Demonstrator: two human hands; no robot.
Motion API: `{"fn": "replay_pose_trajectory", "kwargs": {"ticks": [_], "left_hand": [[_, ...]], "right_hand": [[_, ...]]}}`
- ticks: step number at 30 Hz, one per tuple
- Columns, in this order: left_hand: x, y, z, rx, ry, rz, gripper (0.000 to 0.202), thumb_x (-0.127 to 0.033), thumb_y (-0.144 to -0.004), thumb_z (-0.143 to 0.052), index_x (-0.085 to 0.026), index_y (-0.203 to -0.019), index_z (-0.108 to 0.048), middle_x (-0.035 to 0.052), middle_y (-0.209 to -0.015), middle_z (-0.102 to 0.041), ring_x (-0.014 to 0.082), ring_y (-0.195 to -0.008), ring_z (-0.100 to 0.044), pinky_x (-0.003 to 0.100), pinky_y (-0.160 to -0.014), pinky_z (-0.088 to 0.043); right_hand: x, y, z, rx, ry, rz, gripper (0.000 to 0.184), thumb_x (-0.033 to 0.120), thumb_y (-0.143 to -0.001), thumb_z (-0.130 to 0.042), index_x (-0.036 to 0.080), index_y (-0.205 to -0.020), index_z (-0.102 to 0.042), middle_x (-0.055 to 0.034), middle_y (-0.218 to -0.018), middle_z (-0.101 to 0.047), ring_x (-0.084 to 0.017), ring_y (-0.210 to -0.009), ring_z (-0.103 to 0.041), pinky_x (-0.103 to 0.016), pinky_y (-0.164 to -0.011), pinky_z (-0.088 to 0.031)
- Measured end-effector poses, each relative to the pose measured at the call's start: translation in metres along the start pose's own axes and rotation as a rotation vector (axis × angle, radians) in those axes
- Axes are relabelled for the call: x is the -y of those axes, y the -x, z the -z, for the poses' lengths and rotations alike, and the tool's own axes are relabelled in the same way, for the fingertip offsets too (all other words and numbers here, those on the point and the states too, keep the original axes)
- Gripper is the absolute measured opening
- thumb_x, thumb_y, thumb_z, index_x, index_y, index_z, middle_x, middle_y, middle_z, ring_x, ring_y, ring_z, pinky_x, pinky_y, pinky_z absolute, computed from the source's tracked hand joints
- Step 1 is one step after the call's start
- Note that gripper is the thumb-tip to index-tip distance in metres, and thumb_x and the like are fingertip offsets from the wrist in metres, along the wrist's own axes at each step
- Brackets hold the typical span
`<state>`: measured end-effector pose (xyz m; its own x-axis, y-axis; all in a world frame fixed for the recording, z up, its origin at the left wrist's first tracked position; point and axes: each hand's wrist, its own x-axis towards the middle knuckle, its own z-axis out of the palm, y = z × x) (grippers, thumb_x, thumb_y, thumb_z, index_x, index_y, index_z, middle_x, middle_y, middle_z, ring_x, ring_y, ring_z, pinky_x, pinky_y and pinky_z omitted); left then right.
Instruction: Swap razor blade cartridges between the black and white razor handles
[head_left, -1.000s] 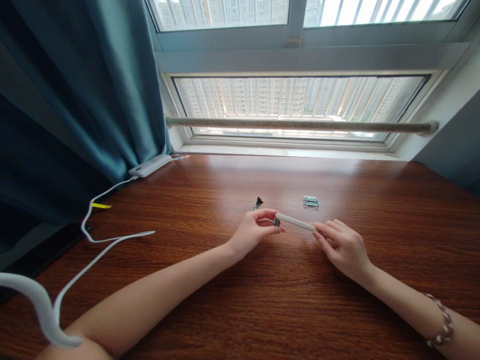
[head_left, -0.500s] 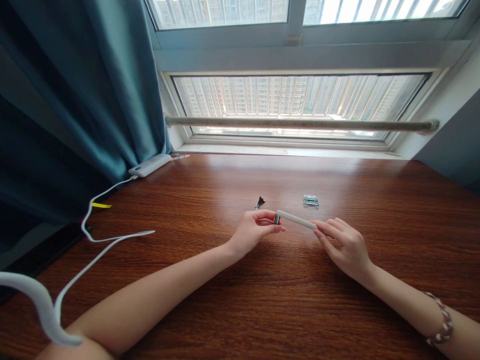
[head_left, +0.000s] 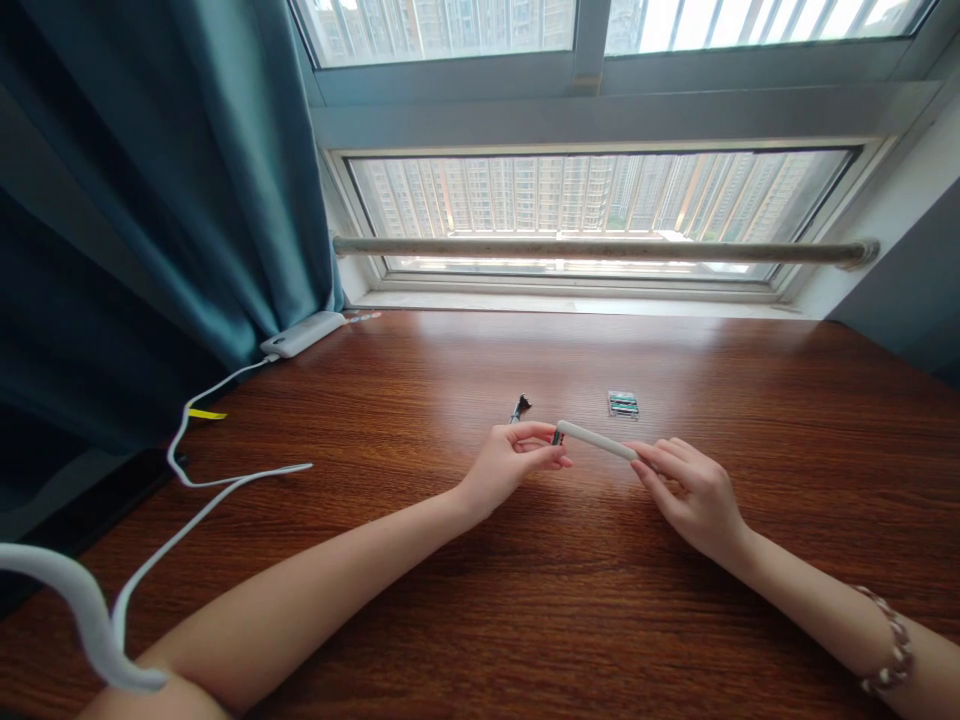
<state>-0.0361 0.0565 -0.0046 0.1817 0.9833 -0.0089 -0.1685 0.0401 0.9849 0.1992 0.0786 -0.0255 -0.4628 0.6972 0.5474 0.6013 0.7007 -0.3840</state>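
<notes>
My right hand [head_left: 686,493] pinches the right end of a slim white handle [head_left: 596,440], which slants up to the left. At its left end sits a small dark piece with a green band [head_left: 557,438], which looks like a razor head. My left hand [head_left: 521,457] has thumb and fingers closed on this piece, partly hiding it. The piece touches the handle's tip; whether they are joined I cannot tell. Behind my left hand lies a small dark item with a bluish shaft [head_left: 519,406], partly covered. Further right rests a small clear case [head_left: 623,404] with green-striped contents.
A brown wooden table [head_left: 465,620] stretches to the window. At the far left lies a white device [head_left: 304,335] with a white cable [head_left: 178,430] and a yellow tag [head_left: 207,414]. A thick white curved tube [head_left: 82,610] is at lower left, beside a blue curtain [head_left: 247,180].
The dark piece has turned slightly at the handle's tip, so less of its striped face shows. Both hands keep their hold and have barely moved.
</notes>
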Motion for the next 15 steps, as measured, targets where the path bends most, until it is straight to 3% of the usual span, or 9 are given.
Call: {"fn": "replay_pose_trajectory", "kwargs": {"ticks": [5,11,15], "left_hand": [[0.0006,-0.0014,0.0019,-0.027,0.085,-0.033,0.021,-0.024,-0.07,-0.064,-0.01,-0.085,-0.064,0.0079,-0.081,-0.067,0.0195,-0.084,-0.062,0.036,-0.086,-0.044],[0.0005,-0.0017,0.0027,-0.062,0.051,-0.107,0.02,-0.022,-0.065,-0.067,-0.014,-0.083,-0.066,0.0074,-0.097,-0.064,0.0196,-0.092,-0.059,0.034,-0.088,-0.041],[0.0019,-0.0024,0.0034,-0.044,0.126,-0.08,0.027,-0.018,-0.067,-0.066,-0.015,-0.094,-0.064,0.009,-0.104,-0.063,0.0203,-0.102,-0.054,0.034,-0.093,-0.037]], "right_hand": [[0.0019,-0.0006,0.0015,0.026,-0.06,0.008,0.02,0.023,-0.083,-0.046,0.018,-0.096,-0.061,-0.003,-0.07,-0.058,-0.014,-0.064,-0.052,-0.026,-0.06,-0.04],[0.0014,-0.0005,0.0013,0.057,-0.124,-0.05,0.022,0.025,-0.084,-0.044,0.019,-0.096,-0.062,-0.0034,-0.07,-0.06,-0.014,-0.061,-0.054,-0.025,-0.056,-0.041],[-0.0009,-0.0007,0.0008,0.006,-0.161,-0.099,0.022,0.027,-0.083,-0.046,0.018,-0.093,-0.063,-0.0046,-0.074,-0.062,-0.015,-0.063,-0.056,-0.025,-0.056,-0.042]]}}
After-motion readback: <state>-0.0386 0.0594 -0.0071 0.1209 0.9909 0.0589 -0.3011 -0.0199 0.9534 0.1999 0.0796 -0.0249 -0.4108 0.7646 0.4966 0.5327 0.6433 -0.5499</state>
